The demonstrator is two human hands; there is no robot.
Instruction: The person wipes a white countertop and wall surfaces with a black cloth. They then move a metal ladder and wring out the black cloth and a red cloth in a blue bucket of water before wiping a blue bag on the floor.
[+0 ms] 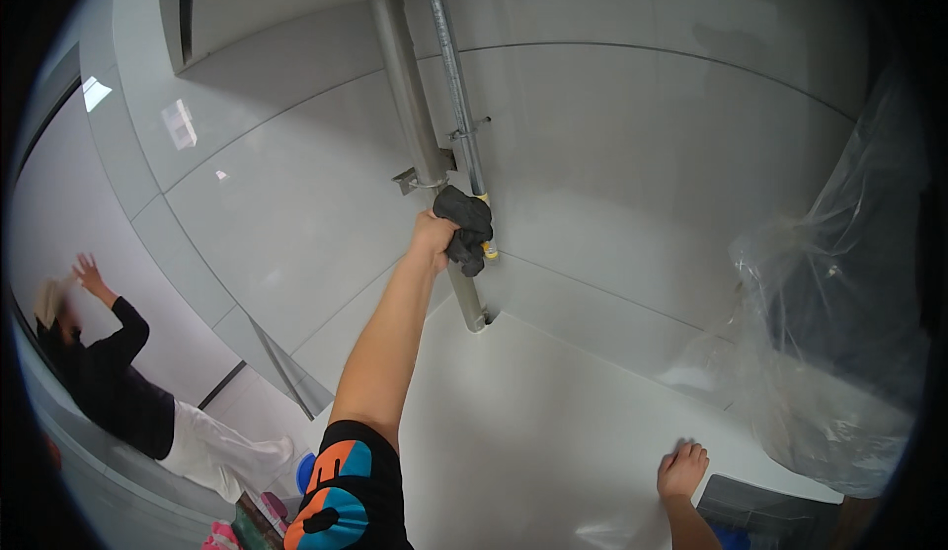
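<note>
My left hand (432, 237) grips a dark grey cloth (465, 228) and presses it around the front of the thick metal pipe (406, 80). Beside it runs a thinner metal pipe (449, 54) with yellow fittings near its lower end, partly hidden by the cloth. The thick pipe meets the white countertop (518, 417) at a cut opening. At the lower right, my right hand (684, 468) rests on the countertop with its fingers curled; nothing is seen in it.
Clear plastic sheeting (785, 313) covers something dark at right. Beside my right arm is a dark recess (770, 509). A person (126, 372) stands at far left, one hand raised. A pipe bracket (407, 180) juts from the thick pipe. Pink and blue items lie lower left.
</note>
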